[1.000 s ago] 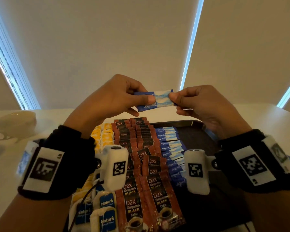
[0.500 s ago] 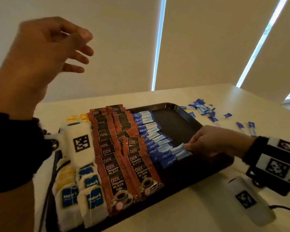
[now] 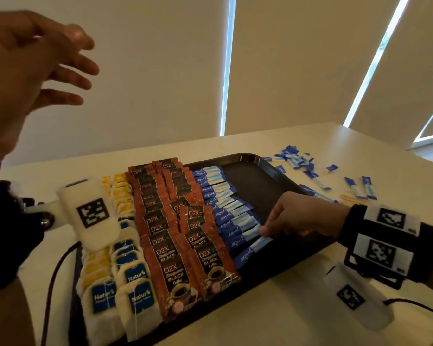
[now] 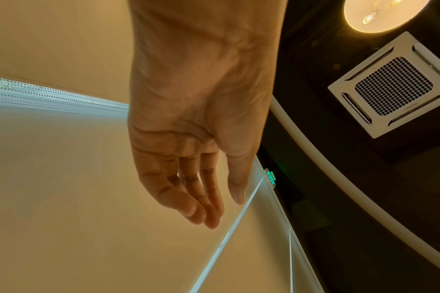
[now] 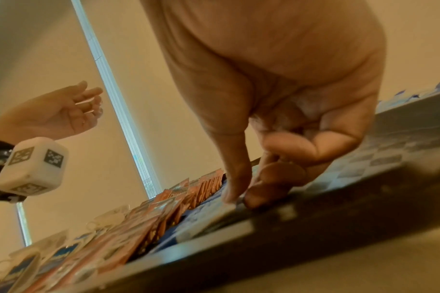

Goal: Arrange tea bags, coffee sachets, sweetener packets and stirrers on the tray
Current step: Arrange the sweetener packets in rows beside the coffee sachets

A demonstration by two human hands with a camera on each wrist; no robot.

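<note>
A black tray [image 3: 260,186] holds rows of tea bags [image 3: 135,295], brown coffee sachets [image 3: 175,270] and blue sweetener packets [image 3: 225,211]. My right hand [image 3: 265,231] reaches in from the right and pinches the light end of the nearest sweetener packet [image 3: 259,243], which lies at the near end of the blue row. In the right wrist view the thumb and forefinger of that hand [image 5: 238,200] sit on the packet's edge [image 5: 208,218]. My left hand [image 3: 68,63] is raised high at the left, fingers spread and empty [image 4: 213,208].
Loose sweetener packets [image 3: 295,158] lie scattered on the white table to the right of the tray, with pale wooden stirrers [image 3: 348,197] beside them. The tray's right half is bare. The table's far right corner [image 3: 335,124] is close by.
One second ago both hands held a sweetener packet up in front. The right hand has since brought it down onto the tray's blue row, and the left hand let go and rose to the left.
</note>
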